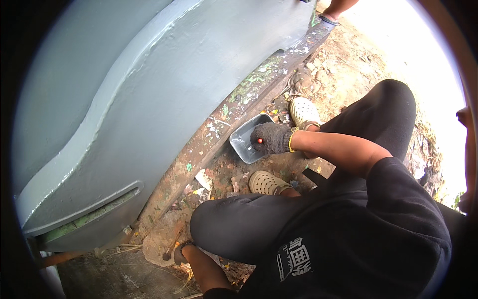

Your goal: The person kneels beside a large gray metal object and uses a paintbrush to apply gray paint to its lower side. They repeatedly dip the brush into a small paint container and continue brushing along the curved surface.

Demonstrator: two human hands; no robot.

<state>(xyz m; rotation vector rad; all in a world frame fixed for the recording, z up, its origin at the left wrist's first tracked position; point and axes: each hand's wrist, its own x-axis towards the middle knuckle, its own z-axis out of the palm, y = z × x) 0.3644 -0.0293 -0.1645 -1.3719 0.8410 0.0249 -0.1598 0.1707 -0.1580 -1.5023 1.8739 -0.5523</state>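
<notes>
My right hand (pixel 271 139), in a dark grey knit glove with a yellow cuff, is closed over a grey plastic tray (pixel 242 145). A small round red end (pixel 260 141) shows at its fist; the rest of what it grips is hidden. Wet grey paint coats the inside of the tray, which stands on the ground between my feet. My left hand (pixel 181 253) is low beside my left knee, near a stone (pixel 158 247). It looks dark and small there, and its fingers cannot be made out.
A curved grey-painted metal surface (pixel 164 99) fills the left side, above a paint-spattered ledge (pixel 219 122). My cream clogs (pixel 267 183) rest on dirt with leaves and scraps (pixel 203 180). Another person's limb (pixel 340 7) shows at the top, by the ledge's far end.
</notes>
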